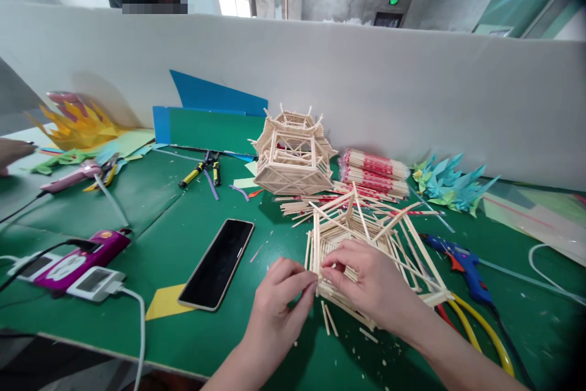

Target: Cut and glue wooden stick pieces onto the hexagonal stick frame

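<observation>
A half-built stick structure (pixel 361 229) of thin wooden sticks rests on the green table (pixel 165 208) in front of me. My left hand (pixel 279 302) pinches at its near left corner, fingers closed on a stick of the frame. My right hand (pixel 370 281) lies over the near side, fingers curled around the frame's sticks. A few loose sticks (pixel 328 319) lie under my hands. Behind stands a finished wooden pavilion model (pixel 293 153).
A black phone (pixel 217 263) lies to the left. Packs of chopsticks (pixel 375 172), a blue glue gun (pixel 460 263), pliers (pixel 201 170), paper flowers (pixel 77 125) and chargers (pixel 77 266) surround the work. A white partition (pixel 412 86) backs the table; a person sits beyond it.
</observation>
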`<state>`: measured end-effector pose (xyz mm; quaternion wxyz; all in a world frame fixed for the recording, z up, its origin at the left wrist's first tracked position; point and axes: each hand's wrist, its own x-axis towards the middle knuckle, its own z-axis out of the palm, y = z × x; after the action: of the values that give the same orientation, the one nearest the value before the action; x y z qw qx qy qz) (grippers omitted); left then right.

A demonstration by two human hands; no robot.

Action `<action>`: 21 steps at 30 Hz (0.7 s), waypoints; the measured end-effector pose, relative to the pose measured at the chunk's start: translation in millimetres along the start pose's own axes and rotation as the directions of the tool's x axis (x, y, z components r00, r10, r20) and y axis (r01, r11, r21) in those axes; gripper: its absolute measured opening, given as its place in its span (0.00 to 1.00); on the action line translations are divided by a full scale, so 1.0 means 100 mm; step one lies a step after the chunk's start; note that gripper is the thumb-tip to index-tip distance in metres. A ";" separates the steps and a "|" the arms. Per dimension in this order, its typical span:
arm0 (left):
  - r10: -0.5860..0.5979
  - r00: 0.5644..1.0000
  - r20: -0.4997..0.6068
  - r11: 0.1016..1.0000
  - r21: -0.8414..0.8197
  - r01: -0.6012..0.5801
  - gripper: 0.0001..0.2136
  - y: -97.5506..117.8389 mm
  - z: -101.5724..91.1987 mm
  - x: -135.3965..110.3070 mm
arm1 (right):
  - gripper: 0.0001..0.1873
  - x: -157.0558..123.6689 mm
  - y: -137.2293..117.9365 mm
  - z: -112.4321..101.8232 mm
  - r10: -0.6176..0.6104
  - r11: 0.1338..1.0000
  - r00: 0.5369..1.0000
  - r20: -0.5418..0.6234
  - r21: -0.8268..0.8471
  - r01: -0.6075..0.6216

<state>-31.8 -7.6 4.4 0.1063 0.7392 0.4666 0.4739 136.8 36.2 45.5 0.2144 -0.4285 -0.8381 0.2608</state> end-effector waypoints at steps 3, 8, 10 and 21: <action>0.000 1.000 0.003 1.000 0.006 0.000 0.06 0.01 0.00 -0.01 | 0.06 -0.01 0.01 0.01 -0.006 1.000 1.000 -0.004 -0.003 0.006; 0.001 1.000 0.012 1.000 0.018 -0.001 0.06 0.03 -0.01 -0.01 | 0.06 -0.02 0.01 0.01 -0.012 1.000 1.000 -0.012 -0.009 0.012; 0.000 1.000 0.013 1.000 0.023 0.000 0.06 0.03 -0.02 -0.01 | 0.07 -0.01 0.01 0.01 -0.015 1.000 1.000 -0.016 -0.010 0.015; -0.001 1.000 0.009 1.000 0.026 0.001 0.06 0.02 -0.02 0.00 | 0.06 -0.01 0.00 0.00 -0.016 1.000 1.000 -0.026 -0.014 0.016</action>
<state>-31.7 -9.1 6.7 0.0992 0.7425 0.4725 0.4643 137.6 35.2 44.9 0.2242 -0.4266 -0.8405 0.2476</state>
